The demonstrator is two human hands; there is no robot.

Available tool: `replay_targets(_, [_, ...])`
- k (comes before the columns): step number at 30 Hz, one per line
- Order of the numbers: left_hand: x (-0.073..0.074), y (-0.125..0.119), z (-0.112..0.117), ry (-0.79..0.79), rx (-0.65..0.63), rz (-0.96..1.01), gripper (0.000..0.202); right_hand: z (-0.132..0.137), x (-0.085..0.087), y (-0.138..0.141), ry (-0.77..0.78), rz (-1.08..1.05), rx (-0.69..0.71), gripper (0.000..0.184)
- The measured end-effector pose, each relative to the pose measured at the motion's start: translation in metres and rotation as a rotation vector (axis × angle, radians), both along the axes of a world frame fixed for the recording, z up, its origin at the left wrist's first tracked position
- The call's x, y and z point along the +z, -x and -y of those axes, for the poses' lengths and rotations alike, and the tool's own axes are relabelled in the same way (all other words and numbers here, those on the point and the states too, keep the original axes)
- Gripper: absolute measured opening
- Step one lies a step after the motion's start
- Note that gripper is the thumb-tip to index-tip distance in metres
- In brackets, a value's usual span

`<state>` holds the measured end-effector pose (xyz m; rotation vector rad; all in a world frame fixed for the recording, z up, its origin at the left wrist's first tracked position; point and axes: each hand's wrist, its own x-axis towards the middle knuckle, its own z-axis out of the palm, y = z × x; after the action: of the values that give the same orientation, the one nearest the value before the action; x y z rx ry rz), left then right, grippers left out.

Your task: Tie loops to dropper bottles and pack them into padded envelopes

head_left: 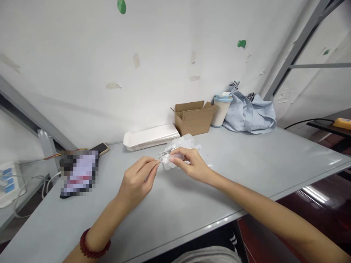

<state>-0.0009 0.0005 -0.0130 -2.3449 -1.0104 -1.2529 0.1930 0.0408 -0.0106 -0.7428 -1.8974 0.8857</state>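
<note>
My left hand (137,180) hovers over the grey table (246,160), its thumb and forefinger pinched on a thin small piece that I cannot make out. My right hand (190,164) is closed around a small clear plastic bag (168,160) with white pieces in it, held just above the table. The two hands nearly meet at the fingertips. Right behind the right hand lies a loose pile of small white plastic packets (183,143). A dark red bead bracelet (91,246) circles my left wrist.
A stack of flat white cartons (150,137) and an open cardboard box (193,117) stand along the wall. A cup with a blue lid (221,109) and a light blue cloth bag (251,114) sit to the right. A phone (100,148) lies at the left.
</note>
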Motion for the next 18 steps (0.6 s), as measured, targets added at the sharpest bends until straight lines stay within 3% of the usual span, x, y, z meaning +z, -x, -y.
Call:
replay_targets(4, [0.001,-0.001,0.001,0.004,0.010,0.026,0.014,0.000,0.000,0.000,-0.008,0.009,0.003,0.020])
replay_targets(12, [0.018,0.002,0.002,0.635,0.077,0.508,0.018,0.001,-0.004,0.003,-0.141,-0.015,-0.053,0.016])
replay_targets(18, [0.024,0.002,0.004,0.755,0.043,0.502,0.015,0.001,-0.007,0.002,-0.199,0.000,-0.055,0.017])
